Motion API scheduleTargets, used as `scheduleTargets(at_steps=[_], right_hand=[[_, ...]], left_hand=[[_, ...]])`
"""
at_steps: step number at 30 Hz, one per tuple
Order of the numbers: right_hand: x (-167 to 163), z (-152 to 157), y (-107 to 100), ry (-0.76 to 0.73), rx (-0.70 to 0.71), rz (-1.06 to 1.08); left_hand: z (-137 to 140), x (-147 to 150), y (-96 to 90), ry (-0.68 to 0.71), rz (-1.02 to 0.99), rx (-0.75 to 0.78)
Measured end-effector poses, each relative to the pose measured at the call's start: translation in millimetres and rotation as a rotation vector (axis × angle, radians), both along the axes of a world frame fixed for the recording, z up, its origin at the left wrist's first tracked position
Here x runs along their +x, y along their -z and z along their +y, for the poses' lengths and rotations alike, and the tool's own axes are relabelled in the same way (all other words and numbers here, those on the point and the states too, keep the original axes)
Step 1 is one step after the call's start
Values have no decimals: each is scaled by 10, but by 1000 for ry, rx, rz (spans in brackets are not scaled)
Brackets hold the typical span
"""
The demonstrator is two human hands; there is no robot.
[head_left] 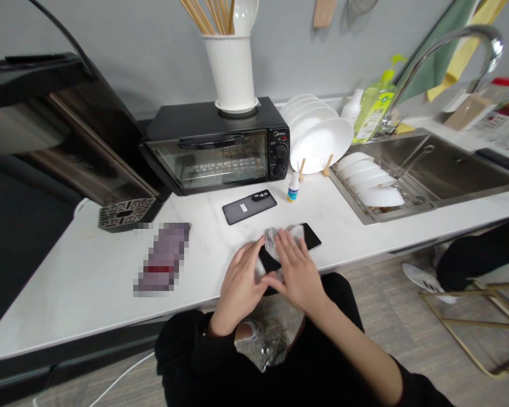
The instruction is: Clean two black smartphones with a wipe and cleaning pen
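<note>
White counter point(207, 254), black oven point(220, 158) on it lettered "Midea". Right hand point(297, 271) palm-down, fingers outstretched; left hand point(241, 277) slants in, grip unclear. Black phone point(311, 237) beneath, near front edge. Grey cloth point(272, 243) under right fingers. Bottle point(293, 190) label illegible.

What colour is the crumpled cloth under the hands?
The crumpled cloth is pale grey, seen in the head view.
</note>
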State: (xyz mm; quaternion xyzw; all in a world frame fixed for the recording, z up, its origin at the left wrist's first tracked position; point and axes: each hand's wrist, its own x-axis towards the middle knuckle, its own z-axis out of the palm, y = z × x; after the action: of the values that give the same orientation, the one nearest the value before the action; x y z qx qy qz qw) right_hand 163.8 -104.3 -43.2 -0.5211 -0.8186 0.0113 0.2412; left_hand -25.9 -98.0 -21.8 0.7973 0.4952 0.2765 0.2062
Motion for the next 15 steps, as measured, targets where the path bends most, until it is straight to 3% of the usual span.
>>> scheduleTargets(at_steps=[2,4,8,10,15], right_hand=[[-130,-89,-19,-169,-24,-7],[-49,-76,-39,-215,-45,-26],[416,154,-21,88,-24,-52],[446,182,1,177,-1,-49],[-72,-109,-18,-176,-16,-40]], left_hand=[[-2,-22,12,15,-6,-6],[-6,-32,8,2,-4,-18],[-14,-10,-29,-19,-5,-25],[-12,-2,-29,-23,-13,-27],[2,-40,31,-22,-3,-26]])
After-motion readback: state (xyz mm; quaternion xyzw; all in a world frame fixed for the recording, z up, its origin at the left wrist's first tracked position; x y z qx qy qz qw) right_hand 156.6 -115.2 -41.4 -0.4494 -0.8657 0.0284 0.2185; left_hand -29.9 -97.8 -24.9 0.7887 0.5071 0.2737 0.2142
